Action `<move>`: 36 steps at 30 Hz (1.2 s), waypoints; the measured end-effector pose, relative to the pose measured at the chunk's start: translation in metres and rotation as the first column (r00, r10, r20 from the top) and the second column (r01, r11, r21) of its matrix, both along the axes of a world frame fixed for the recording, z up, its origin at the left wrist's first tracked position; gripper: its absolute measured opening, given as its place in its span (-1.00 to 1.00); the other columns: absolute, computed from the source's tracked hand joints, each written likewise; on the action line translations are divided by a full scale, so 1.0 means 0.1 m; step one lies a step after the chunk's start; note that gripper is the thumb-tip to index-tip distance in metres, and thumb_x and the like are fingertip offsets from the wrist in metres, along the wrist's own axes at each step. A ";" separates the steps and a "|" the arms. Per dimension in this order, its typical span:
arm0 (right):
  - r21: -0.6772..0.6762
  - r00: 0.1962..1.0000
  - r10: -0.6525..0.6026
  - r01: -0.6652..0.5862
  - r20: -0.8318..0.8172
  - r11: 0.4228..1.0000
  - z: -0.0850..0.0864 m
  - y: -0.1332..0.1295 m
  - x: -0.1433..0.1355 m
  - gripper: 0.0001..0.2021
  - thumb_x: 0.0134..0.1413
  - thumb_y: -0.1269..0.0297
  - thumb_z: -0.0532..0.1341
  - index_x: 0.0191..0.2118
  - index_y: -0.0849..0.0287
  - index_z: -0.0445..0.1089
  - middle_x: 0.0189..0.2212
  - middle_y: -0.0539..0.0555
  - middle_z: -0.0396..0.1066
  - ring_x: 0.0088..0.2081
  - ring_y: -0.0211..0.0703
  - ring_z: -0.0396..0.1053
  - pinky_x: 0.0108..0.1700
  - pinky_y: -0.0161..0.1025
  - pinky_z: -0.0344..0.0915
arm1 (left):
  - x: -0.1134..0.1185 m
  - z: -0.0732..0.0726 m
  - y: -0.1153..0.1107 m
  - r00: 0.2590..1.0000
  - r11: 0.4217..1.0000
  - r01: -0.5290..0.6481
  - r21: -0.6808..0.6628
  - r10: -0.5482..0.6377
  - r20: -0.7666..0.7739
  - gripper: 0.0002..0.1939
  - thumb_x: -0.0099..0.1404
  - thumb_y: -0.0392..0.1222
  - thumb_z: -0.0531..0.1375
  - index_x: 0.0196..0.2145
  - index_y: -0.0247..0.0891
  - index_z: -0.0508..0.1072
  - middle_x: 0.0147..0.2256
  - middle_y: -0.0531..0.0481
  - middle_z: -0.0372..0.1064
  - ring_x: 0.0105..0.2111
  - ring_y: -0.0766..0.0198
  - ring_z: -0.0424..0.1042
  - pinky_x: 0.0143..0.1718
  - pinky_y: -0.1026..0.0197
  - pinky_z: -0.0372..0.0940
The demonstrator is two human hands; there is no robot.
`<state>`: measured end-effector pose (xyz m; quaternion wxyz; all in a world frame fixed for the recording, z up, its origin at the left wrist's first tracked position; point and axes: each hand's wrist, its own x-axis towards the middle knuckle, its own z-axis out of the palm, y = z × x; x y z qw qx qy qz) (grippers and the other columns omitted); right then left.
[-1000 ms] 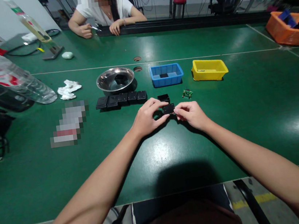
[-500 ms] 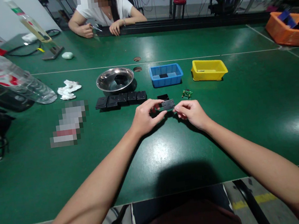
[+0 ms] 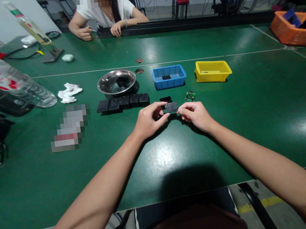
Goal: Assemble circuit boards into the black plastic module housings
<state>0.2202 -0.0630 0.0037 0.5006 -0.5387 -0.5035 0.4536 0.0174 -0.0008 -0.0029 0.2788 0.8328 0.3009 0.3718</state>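
Between my hands, just above the green table, is a small dark grey plastic cover [image 3: 171, 107]. My left hand [image 3: 151, 119] grips its left side with thumb and fingers. At its right end, my right hand [image 3: 194, 114] is closed in a pinch; whether a tiny part sits between those fingertips is too small to tell. Just behind the cover lies a black plastic piece [image 3: 165, 99], partly hidden. A green circuit board [image 3: 190, 95] rests beyond my right hand. To the left, several black plastic cases [image 3: 124, 102] stand in a row.
Behind the row are a metal bowl [image 3: 104, 85] with a black part, a blue bin [image 3: 170, 83] and a yellow bin [image 3: 211, 77]. Crumpled tissue [image 3: 69, 91] and a plastic bottle [image 3: 30, 91] lie left. An orange basket [image 3: 286, 33] stands far right. A person [image 3: 125, 9] sits opposite.
My hands and the cover hold almost the same pose. The view has shifted very slightly. The person opposite has moved the hand with the thin tool a little.
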 end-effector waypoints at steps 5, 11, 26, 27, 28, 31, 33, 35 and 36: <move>-0.005 0.999 -0.034 0.034 -0.001 0.999 -0.02 0.01 0.01 -0.73 -0.07 0.07 0.34 -0.48 0.20 0.46 -0.70 -0.08 0.28 -0.64 -0.34 0.14 -0.57 -0.33 0.07 | 0.04 -0.03 0.01 0.988 0.955 0.020 -0.297 0.027 0.152 -0.68 0.21 -0.05 0.32 -0.16 -0.32 0.54 -0.47 0.07 0.39 -0.49 0.36 0.30 -0.40 0.29 0.23; 0.003 0.999 -0.028 0.028 0.021 1.000 -0.05 0.01 0.01 -0.73 -0.08 0.06 0.34 -0.50 0.20 0.45 -0.69 -0.07 0.30 -0.62 -0.32 0.17 -0.56 -0.32 0.10 | 0.06 0.03 0.04 0.967 0.837 0.058 -0.545 0.089 0.239 -0.64 0.11 0.09 0.36 -0.40 -0.32 0.54 -0.52 0.02 0.41 -0.52 0.33 0.32 -0.44 0.27 0.23; 0.049 0.997 0.019 -0.023 0.069 0.999 -0.03 0.00 0.00 -0.72 -0.03 0.06 0.33 -0.49 0.20 0.46 -0.67 -0.06 0.30 -0.61 -0.32 0.17 -0.53 -0.31 0.12 | 0.04 0.05 0.07 0.957 0.751 0.117 -0.650 0.088 0.275 -0.69 0.01 0.00 0.41 -0.47 -0.32 0.53 -0.58 0.07 0.37 -0.56 0.40 0.23 -0.49 0.30 0.13; 0.049 0.997 0.027 -0.031 0.074 0.998 -0.03 0.00 0.00 -0.71 -0.03 0.05 0.34 -0.49 0.20 0.46 -0.67 -0.06 0.30 -0.61 -0.32 0.17 -0.53 -0.31 0.12 | 0.05 0.04 0.08 0.953 0.729 0.134 -0.672 0.092 0.290 -0.69 0.00 -0.01 0.41 -0.48 -0.32 0.53 -0.58 0.07 0.36 -0.57 0.42 0.22 -0.50 0.31 0.10; 0.050 0.996 0.036 -0.040 0.076 0.998 -0.03 -0.01 0.00 -0.71 -0.03 0.05 0.34 -0.49 0.20 0.46 -0.67 -0.06 0.31 -0.61 -0.32 0.17 -0.53 -0.31 0.12 | 0.05 0.04 0.07 0.946 0.701 0.154 -0.696 0.097 0.308 -0.70 -0.02 -0.02 0.42 -0.48 -0.32 0.52 -0.58 0.07 0.36 -0.58 0.43 0.21 -0.52 0.32 0.07; 0.059 0.996 0.058 -0.062 0.067 0.996 -0.03 -0.01 0.01 -0.70 -0.03 0.03 0.35 -0.48 0.19 0.46 -0.66 -0.06 0.32 -0.61 -0.32 0.17 -0.53 -0.31 0.13 | 0.05 0.04 0.07 0.927 0.605 0.226 -0.764 0.107 0.360 -0.69 -0.08 -0.05 0.45 -0.50 -0.32 0.50 -0.59 0.08 0.33 -0.59 0.45 0.20 -0.54 0.34 0.02; 0.063 0.996 0.060 -0.064 0.059 0.996 -0.02 -0.01 0.01 -0.70 -0.03 0.03 0.35 -0.48 0.19 0.46 -0.66 -0.06 0.32 -0.61 -0.32 0.17 -0.52 -0.31 0.14 | 0.06 0.05 0.06 0.920 0.556 0.263 -0.789 0.100 0.378 -0.68 -0.10 -0.07 0.47 -0.52 -0.31 0.47 -0.59 0.09 0.31 -0.59 0.45 0.20 -0.54 0.34 0.01; 0.060 0.997 0.061 -0.064 0.054 0.996 -0.01 -0.02 0.01 -0.69 -0.04 0.01 0.36 -0.48 0.18 0.46 -0.67 -0.06 0.32 -0.61 -0.32 0.16 -0.52 -0.31 0.15 | 0.06 0.07 0.05 0.920 0.532 0.279 -0.799 0.092 0.382 -0.68 -0.11 -0.08 0.47 -0.53 -0.31 0.46 -0.60 0.10 0.30 -0.59 0.46 0.19 -0.54 0.34 0.01; 0.057 0.997 0.063 -0.066 0.054 0.996 -0.01 -0.02 0.01 -0.68 -0.05 0.00 0.37 -0.48 0.18 0.46 -0.67 -0.06 0.33 -0.61 -0.32 0.16 -0.52 -0.31 0.16 | 0.06 0.08 0.05 0.920 0.526 0.283 -0.802 0.087 0.381 -0.68 -0.11 -0.09 0.47 -0.53 -0.31 0.46 -0.60 0.10 0.30 -0.58 0.46 0.19 -0.54 0.34 0.01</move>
